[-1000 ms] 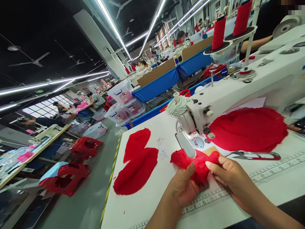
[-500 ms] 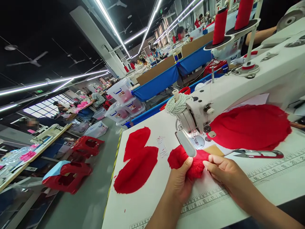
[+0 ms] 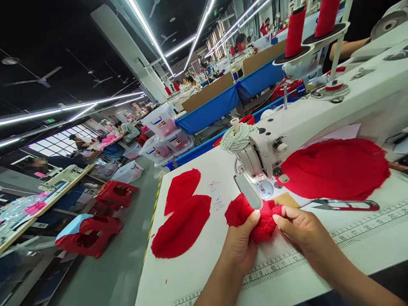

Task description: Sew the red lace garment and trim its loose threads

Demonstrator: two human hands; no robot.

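A bunched piece of red fabric [image 3: 263, 227] is held between my two hands, just in front of the sewing machine [image 3: 255, 157]. My left hand [image 3: 244, 242] grips its left side, thumb on top and fingers beneath. At its right edge, my right hand [image 3: 299, 229] pinches the cloth between thumb and forefinger. A pale oblong guard [image 3: 250, 193] on the machine covers part of the cloth's upper edge. Thread snips [image 3: 347, 205] lie beyond my right hand, beside a large red fabric piece [image 3: 334, 170].
Two red fabric pieces [image 3: 181, 227] lie on the white tabletop [image 3: 197, 276] at left. A printed ruler scale runs along its front. Red thread cones [image 3: 295, 32] stand behind the machine. Red stools [image 3: 91, 238] and clear plastic bins [image 3: 159, 121] stand beyond the table.
The fabric in my hands has shifted slightly, with a bit more cloth gathered at my right fingertips. Both hands stay in nearly the same place.
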